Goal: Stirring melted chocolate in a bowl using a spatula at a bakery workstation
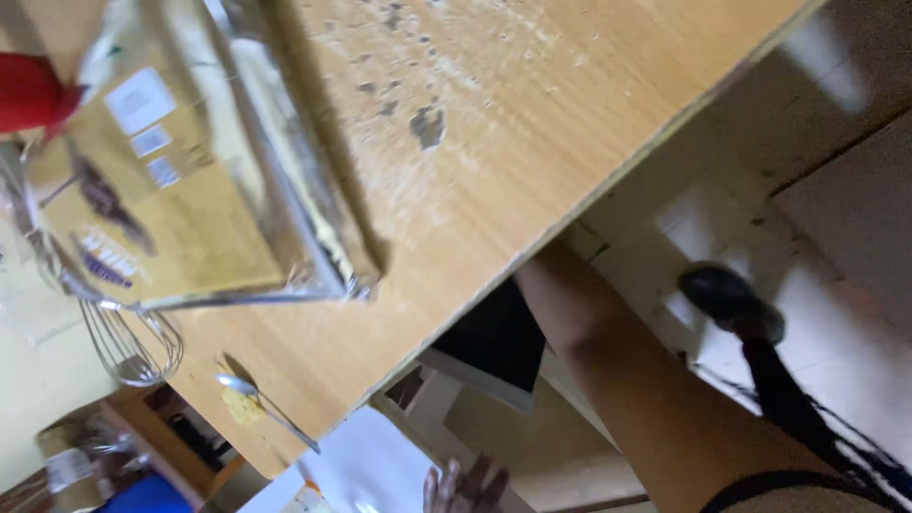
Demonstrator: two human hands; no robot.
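Only one hand shows, low down at the edge of the view. Its fingers are spread apart and hold nothing. The picture does not show whether it is the left or the right hand, and the other hand cannot be seen at all. Just beside the hand, on one side, lies a white sheet, below the table edge; the fingers are close to it but do not seem to touch it. A little past the sheet, up on the table, a spoon lies near the corner with a yellow lump stuck in its bowl. Further from the hand is a wire whisk, partly under a big shiny bag with a yellow pack inside. The bag is well apart from the hand and looks tilted. A red thing peeks in beyond the bag, too cut off to tell what it is. White dust and a few dark spots cover the wood further on. On the hand's other side, a bare limb runs under the table; it is hard to tell if it is an arm or a leg. Past it a dark shoe rests on the pale floor. The view is very tipped and blurry, so it would likely help to hold the head still and look right at the hand. The spoon sits close to the table edge, so a slow, careful reach near it seems best, or it could get knocked off.
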